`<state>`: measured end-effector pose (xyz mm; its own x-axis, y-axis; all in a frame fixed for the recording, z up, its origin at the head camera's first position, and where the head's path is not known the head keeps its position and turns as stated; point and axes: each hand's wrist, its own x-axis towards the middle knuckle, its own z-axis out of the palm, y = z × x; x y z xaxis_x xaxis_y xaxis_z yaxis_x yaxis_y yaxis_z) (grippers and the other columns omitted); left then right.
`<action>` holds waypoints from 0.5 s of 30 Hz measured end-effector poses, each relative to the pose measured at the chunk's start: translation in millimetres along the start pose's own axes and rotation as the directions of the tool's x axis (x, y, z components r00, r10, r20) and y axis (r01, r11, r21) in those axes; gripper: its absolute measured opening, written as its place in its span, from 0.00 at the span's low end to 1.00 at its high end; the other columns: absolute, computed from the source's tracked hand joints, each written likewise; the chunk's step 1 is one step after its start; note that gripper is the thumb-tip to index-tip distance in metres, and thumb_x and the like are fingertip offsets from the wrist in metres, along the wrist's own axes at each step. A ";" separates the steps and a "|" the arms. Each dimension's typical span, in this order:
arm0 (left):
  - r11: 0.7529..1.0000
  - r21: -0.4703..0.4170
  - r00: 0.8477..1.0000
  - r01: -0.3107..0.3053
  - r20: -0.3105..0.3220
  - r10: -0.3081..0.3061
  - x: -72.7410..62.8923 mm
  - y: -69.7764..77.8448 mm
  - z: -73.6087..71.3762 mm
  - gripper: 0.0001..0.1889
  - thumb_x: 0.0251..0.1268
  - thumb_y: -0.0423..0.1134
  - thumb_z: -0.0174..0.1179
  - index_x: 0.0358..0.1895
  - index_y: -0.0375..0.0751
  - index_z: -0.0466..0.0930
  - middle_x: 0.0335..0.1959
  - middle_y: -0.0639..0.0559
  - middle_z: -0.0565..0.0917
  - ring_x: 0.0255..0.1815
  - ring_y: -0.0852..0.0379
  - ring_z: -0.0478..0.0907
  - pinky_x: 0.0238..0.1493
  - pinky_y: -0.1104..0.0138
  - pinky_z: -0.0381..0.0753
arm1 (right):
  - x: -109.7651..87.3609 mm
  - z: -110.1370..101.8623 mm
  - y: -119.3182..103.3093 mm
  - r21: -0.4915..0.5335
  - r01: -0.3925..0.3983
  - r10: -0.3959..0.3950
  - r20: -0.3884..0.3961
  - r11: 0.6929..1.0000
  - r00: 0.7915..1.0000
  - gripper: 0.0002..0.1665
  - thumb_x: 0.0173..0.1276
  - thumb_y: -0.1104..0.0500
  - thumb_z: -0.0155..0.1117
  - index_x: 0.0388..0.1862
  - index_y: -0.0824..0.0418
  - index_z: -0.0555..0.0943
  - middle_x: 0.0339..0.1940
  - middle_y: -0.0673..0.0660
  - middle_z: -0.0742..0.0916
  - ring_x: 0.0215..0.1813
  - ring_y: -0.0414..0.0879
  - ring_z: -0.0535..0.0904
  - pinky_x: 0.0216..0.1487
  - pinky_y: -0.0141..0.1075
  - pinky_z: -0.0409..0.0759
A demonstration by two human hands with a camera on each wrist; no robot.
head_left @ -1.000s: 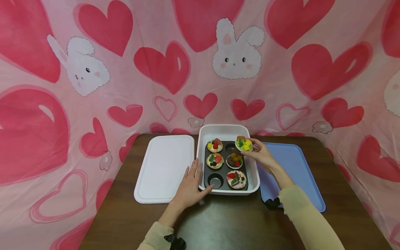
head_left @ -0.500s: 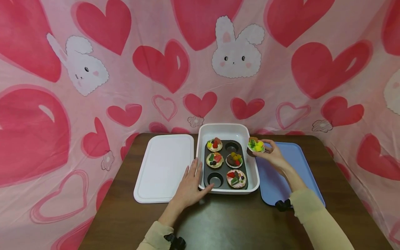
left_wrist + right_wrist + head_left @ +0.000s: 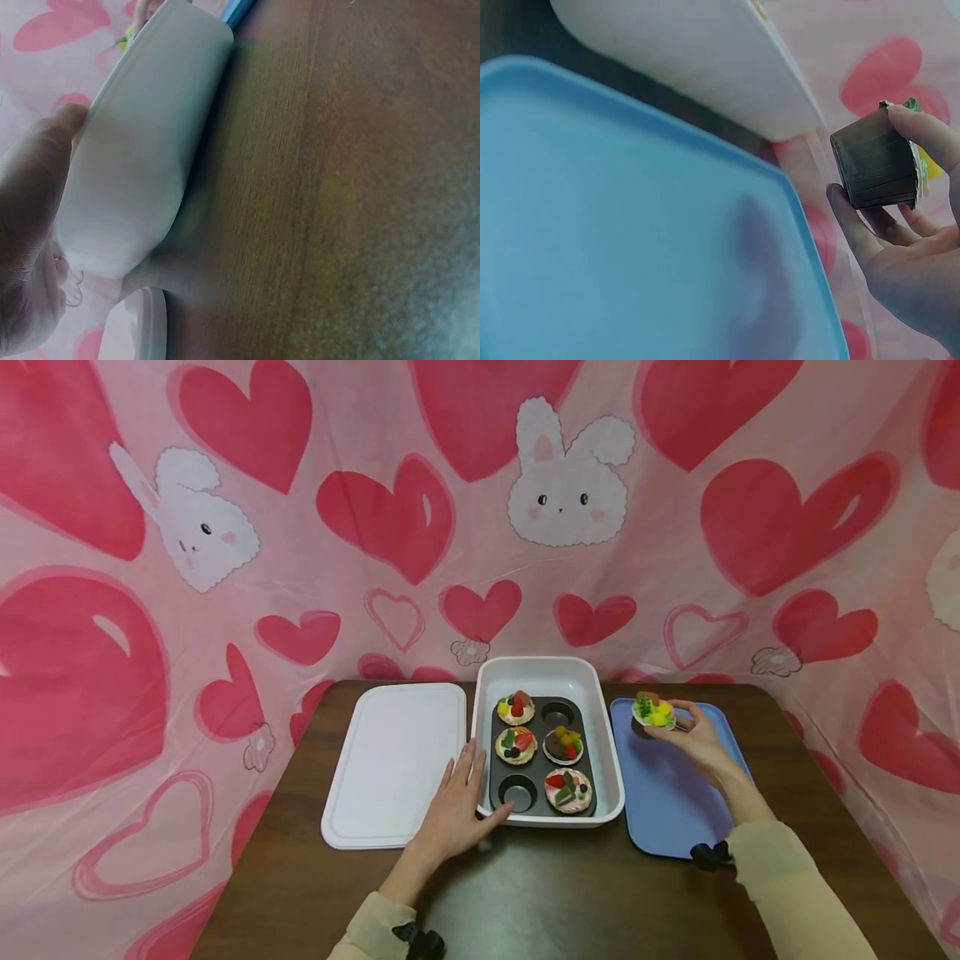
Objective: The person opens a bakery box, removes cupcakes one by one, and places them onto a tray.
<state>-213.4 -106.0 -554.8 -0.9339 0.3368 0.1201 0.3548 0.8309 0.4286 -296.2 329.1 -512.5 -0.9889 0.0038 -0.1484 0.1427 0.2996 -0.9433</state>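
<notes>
Over the far part of the blue tray (image 3: 675, 802), my right hand (image 3: 693, 735) pinches a toy cupcake (image 3: 653, 713) with yellow and green topping. Its dark cup (image 3: 877, 161) shows between thumb and fingers in the right wrist view, raised above the tray. My left hand (image 3: 453, 806) rests on the near left corner of a white bin (image 3: 611, 777), fingers straight along the rim. Inside the bin lies a dark muffin tin (image 3: 531, 763). Several fruit-topped cupcakes, among them a pink one (image 3: 567, 791), sit in its cups; the back right and front left cups are bare.
A white board (image 3: 397, 768) lies flat left of the bin. All of it stands on a brown wooden table (image 3: 525, 893). Behind the table hangs a pink cloth (image 3: 480, 552) with hearts and rabbits.
My right hand has carried the yellow-and-green cupcake rightward, from above the muffin tin, across the bin's rim, to above the blue tray. My left hand has stayed in place.
</notes>
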 end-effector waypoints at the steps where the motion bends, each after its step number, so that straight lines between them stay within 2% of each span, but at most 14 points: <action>1: 1.000 -0.001 1.000 0.000 0.000 0.000 -0.2 0.0 0.2 0.57 0.72 0.75 0.57 0.90 0.39 0.54 0.94 0.43 0.47 0.95 0.44 0.48 0.94 0.45 0.51 | -0.4 -3.4 1.2 -0.013 0.000 0.000 -0.003 1.000 1.000 0.47 0.81 0.54 0.69 0.84 0.68 0.53 0.84 0.81 0.66 0.48 0.19 0.75 0.50 0.15 0.78; 4: 1.000 -0.001 1.000 0.002 0.000 -0.002 -0.6 -0.2 1.1 0.57 0.71 0.76 0.56 0.90 0.39 0.54 0.95 0.44 0.47 0.95 0.44 0.48 0.94 0.45 0.51 | -1.1 -14.0 4.2 -0.048 -0.005 0.005 -0.004 0.999 1.000 0.50 0.81 0.52 0.69 0.84 0.70 0.51 0.84 0.82 0.65 0.49 0.19 0.73 0.50 0.15 0.77; 8: 1.000 -0.001 1.000 0.005 0.003 -0.005 -0.6 -0.3 1.4 0.57 0.71 0.76 0.56 0.90 0.40 0.54 0.95 0.44 0.47 0.95 0.44 0.48 0.94 0.45 0.51 | 0.0 -27.5 9.3 -0.062 -0.028 0.026 -0.030 0.998 0.999 0.50 0.80 0.49 0.71 0.84 0.69 0.52 0.85 0.81 0.65 0.55 0.25 0.72 0.49 0.15 0.76; 14: 1.000 0.005 1.000 0.004 -0.001 -0.004 1.0 -0.2 1.1 0.57 0.71 0.76 0.57 0.90 0.39 0.55 0.94 0.44 0.48 0.95 0.44 0.49 0.94 0.45 0.51 | 5.5 -40.2 22.8 -0.082 -0.047 0.037 -0.121 0.996 0.992 0.51 0.79 0.47 0.72 0.83 0.70 0.54 0.84 0.80 0.67 0.54 0.27 0.71 0.46 0.14 0.75; 15: 1.000 0.007 1.000 0.003 -0.001 -0.003 1.1 -0.4 1.3 0.57 0.71 0.76 0.57 0.90 0.39 0.55 0.94 0.44 0.48 0.95 0.44 0.48 0.94 0.45 0.51 | 6.7 -41.1 25.0 -0.083 -0.049 0.037 -0.141 0.995 0.989 0.51 0.79 0.48 0.73 0.82 0.71 0.54 0.84 0.80 0.68 0.55 0.29 0.73 0.46 0.14 0.75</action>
<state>-214.5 -105.4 -556.0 -0.9351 0.3334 0.1197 0.3519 0.8351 0.4227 -300.9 375.9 -524.9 -0.9789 0.1492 -0.1399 0.1871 0.3776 -0.9069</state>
